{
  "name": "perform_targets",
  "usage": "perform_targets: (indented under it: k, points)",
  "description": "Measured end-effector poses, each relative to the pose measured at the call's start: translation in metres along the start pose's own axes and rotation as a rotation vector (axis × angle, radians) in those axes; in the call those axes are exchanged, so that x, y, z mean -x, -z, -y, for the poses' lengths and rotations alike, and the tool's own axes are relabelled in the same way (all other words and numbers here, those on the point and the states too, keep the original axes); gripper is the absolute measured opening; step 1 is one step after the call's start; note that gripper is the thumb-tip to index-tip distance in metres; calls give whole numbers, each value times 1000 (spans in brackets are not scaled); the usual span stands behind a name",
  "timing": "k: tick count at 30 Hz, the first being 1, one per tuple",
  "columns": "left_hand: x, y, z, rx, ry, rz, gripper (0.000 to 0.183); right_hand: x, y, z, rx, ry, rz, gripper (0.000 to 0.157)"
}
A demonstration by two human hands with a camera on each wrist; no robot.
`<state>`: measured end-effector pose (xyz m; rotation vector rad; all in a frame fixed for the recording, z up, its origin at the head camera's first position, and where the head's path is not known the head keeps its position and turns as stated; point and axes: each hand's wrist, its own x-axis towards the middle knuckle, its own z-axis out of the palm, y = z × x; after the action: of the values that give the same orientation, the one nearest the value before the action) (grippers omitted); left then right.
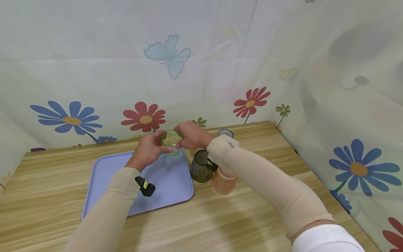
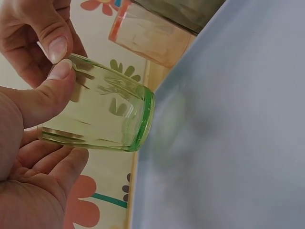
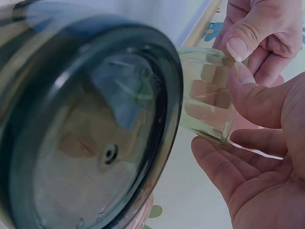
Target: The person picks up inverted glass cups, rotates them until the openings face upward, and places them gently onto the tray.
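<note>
Both hands hold a light green, see-through drinking glass [image 1: 171, 140] over the back right part of a lavender tray [image 1: 110, 182]. Its mouth faces up and its thicker green base [image 2: 145, 119] faces the tray. My left hand [image 1: 148, 150] grips the rim area from the left, thumb in front and fingers behind. From the right, my right hand [image 1: 193, 135] pinches the rim between thumb and fingers. Thumb tips almost meet in the left wrist view. Close below the right wrist stands a dark smoky glass [image 3: 109, 143], mouth up.
An orange glass [image 1: 224, 183] stands beside the dark one, partly covered by the right forearm. Farther back is a clear glass with a dark rim [image 1: 225, 133]. The left wrist view shows an orange-rimmed glass [image 2: 152, 36]. A flower-printed cloth [image 1: 195, 87] hangs behind the wooden table [image 1: 176, 227].
</note>
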<state>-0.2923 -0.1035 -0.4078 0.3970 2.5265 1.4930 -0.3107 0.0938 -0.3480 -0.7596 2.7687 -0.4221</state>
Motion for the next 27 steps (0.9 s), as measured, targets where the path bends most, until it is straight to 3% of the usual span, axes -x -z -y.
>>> perform_targets:
  k: [19, 27]
  points:
    - [-1, -4, 5, -27, 50, 3, 84, -5, -6, -2, 34, 18, 18, 67]
    - [-1, -5, 7, -49, 35, 9, 83, -7, -9, -5, 55, 44, 24, 63]
